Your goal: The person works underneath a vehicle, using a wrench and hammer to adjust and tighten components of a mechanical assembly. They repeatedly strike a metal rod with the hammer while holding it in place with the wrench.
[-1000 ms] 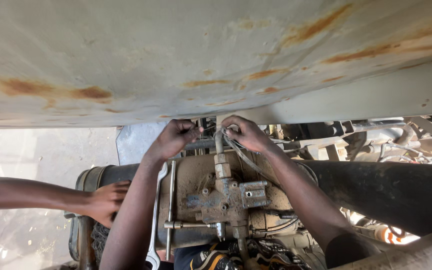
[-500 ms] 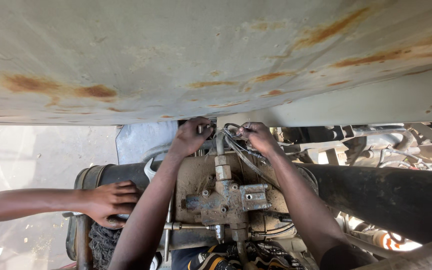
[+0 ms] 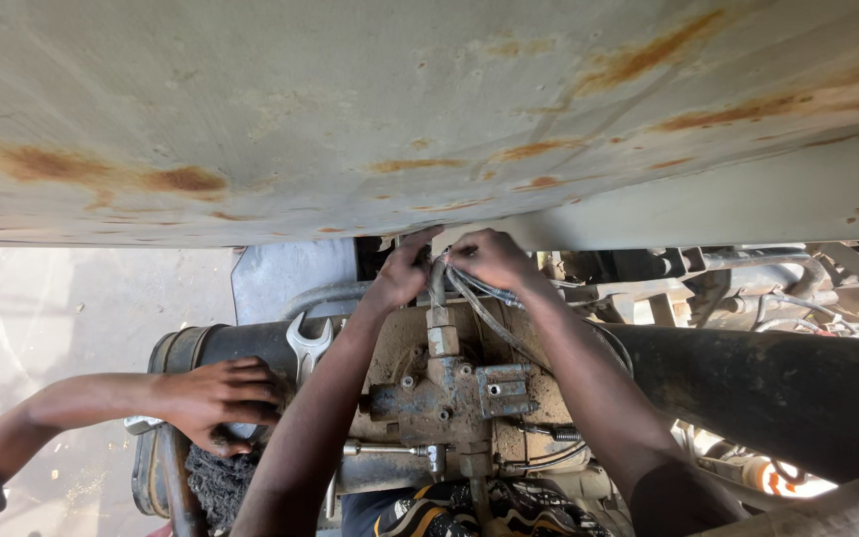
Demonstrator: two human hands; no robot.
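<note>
Mid-job on far fitting atop valve block (image 3: 449, 398): left hand (image 3: 402, 270) pinching fitting, right hand (image 3: 489, 261) gripping hoses (image 3: 484, 313) w/ closed fingers; next prob needs wrench (image 3: 308, 348).

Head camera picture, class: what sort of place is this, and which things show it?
Probably an outdoor vehicle repair spot, beneath a truck: a rusty metal panel overhead, a grimy valve block with hoses under both hands, and an open-ended spanner nearby.
</note>
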